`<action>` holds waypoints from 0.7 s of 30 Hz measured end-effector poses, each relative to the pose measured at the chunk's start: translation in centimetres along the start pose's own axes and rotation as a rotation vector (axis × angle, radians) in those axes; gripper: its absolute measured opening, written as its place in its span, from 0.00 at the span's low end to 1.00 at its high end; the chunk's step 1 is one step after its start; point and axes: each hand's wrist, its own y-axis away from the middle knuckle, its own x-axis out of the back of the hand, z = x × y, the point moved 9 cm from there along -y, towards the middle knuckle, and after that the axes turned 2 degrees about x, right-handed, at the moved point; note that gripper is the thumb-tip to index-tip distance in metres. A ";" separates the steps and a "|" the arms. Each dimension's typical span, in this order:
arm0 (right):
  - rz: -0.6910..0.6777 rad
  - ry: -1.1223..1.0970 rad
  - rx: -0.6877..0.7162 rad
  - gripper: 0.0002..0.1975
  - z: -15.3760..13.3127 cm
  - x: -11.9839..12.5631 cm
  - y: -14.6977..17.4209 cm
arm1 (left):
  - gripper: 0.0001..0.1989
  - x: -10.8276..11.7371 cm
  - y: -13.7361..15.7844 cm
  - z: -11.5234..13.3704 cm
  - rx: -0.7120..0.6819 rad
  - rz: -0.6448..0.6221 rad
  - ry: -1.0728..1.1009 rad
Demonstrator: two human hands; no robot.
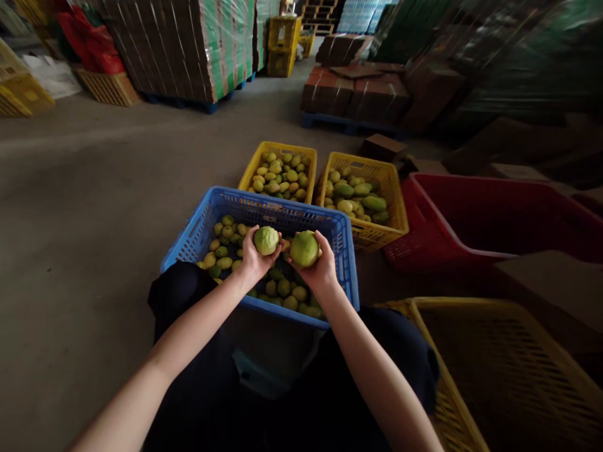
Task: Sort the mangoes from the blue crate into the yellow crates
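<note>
My left hand [255, 259] is closed round a bumpy, pale green citrus fruit [266, 240]. In my right hand [324, 267] sits a larger, smoother green citrus fruit [304, 248], with the fingers curled about its underside and right side. Both hands are side by side over a blue plastic crate [349, 270], and the two fruits are a little apart. Inside the crate lie several smaller yellow-green lemons [225, 263], partly hidden by my hands and forearms.
Behind the blue crate stand a yellow crate [245, 182] of yellowish lemons and another yellow crate [398, 194] of greener fruit. A red crate [424, 220] and a large yellow crate [419, 307] are at my right. Strapped cardboard stacks [164, 44] stand farther back.
</note>
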 end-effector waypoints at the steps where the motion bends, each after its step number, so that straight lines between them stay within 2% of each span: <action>1: 0.019 -0.004 0.006 0.12 0.1 0.2 -0.1 | 0.16 0.1 0.0 0.0 -0.005 0.001 0.001; 6: 0.153 -0.037 -0.080 0.11 1.5 1.6 -0.2 | 0.19 1.2 -0.1 0.4 -0.034 0.096 0.103; 10: 0.250 0.011 -0.146 0.12 2.0 2.5 0.0 | 0.18 1.9 -0.2 1.2 -0.073 0.165 0.146; 15: 0.327 0.027 -0.112 0.12 1.6 3.0 0.3 | 0.17 2.2 -0.3 1.0 -0.014 0.140 0.035; 18: 0.303 0.016 -0.094 0.11 1.5 2.9 0.3 | 0.19 2.3 -0.2 0.6 0.040 0.108 -0.062; 21: 0.199 0.015 -0.106 0.12 1.6 1.9 0.2 | 0.21 2.3 0.2 0.7 0.068 0.102 -0.151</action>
